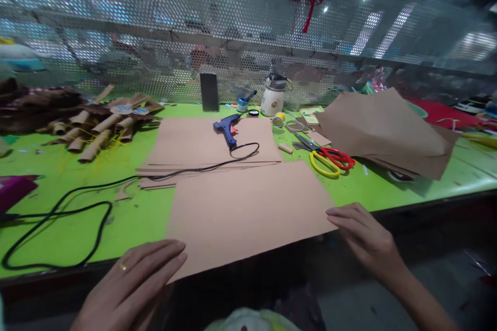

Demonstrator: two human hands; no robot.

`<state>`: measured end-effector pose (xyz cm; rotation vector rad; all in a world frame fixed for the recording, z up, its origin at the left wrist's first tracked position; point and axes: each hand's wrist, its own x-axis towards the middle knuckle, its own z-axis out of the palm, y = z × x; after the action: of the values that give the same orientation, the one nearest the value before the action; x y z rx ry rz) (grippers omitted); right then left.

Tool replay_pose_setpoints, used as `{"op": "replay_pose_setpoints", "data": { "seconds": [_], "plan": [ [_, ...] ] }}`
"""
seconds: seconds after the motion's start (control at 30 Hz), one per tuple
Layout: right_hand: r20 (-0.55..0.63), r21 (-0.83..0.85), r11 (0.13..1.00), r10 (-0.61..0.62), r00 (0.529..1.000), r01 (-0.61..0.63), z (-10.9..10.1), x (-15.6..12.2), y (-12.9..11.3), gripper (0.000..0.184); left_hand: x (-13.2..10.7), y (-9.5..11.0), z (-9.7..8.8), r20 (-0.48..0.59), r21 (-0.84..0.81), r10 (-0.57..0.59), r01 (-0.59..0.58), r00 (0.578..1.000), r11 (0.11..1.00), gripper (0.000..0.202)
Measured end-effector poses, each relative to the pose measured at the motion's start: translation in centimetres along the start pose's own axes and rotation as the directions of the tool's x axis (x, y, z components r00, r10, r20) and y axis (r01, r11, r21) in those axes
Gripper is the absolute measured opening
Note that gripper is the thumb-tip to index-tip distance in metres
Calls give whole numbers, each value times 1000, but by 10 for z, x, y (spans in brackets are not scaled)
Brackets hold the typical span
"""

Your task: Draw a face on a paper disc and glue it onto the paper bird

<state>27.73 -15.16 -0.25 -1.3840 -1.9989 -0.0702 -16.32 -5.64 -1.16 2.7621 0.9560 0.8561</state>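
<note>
At the near edge of the green worktop (143, 222), a brown sheet (248, 212) lies before the person, its front margin projecting past the table. The sheet is four-cornered, thin and plain, pale tan in colour, with a matte, even surface that appears smooth and largely flat. Its near edge slants up toward the right and reads as slightly uneven. The far edge overlaps the front of a stack of similar sheets (182, 139), on which a blue glue gun (225, 129) rests.

The left hand (134, 282) grips the near left corner, fingers extended together on top; the thumb is hidden. The right hand (367, 238) pinches the near right corner with its fingertips. Beyond the right hand lie scissors (330, 160) with red and yellow handles.
</note>
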Motion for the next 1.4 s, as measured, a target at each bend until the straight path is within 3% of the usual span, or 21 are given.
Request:
{"op": "replay_pose_setpoints", "data": {
  "seconds": [0.27,0.47,0.8,0.9,1.03,1.13,1.23,1.3,1.4],
  "plan": [
    [68,-144,988,59,996,-48,-2,-12,6,43,0,1,2,-13,-19,52,-52,999,998,50],
    [174,-206,978,-2,985,39,-11,-8,18,37,1,0,4,-39,51,172,-170,984,984,43],
    [162,-100,995,-10,987,26,-16,-1,24,34,9,8,-3,-31,50,136,-135,990,990,31],
    [192,9,1000,25,981,-27,-21,12,30,25,19,7,-9,-62,-3,56,-56,996,998,22],
    [278,188,964,133,951,-190,-28,32,42,15,39,0,-12,-81,-144,-173,160,982,977,14],
    [339,195,896,320,885,-398,-27,45,51,24,58,-6,-13,38,-178,-388,389,921,904,27],
    [370,150,822,468,802,-549,-21,57,57,37,73,-10,-11,114,-126,-511,523,852,843,35],
    [360,147,808,494,792,-571,-15,64,59,42,78,-11,-8,124,-75,-558,569,820,819,38],
    [305,98,841,484,821,-532,-4,71,60,45,82,-12,-3,90,47,-601,599,794,799,41]
  ]
}}
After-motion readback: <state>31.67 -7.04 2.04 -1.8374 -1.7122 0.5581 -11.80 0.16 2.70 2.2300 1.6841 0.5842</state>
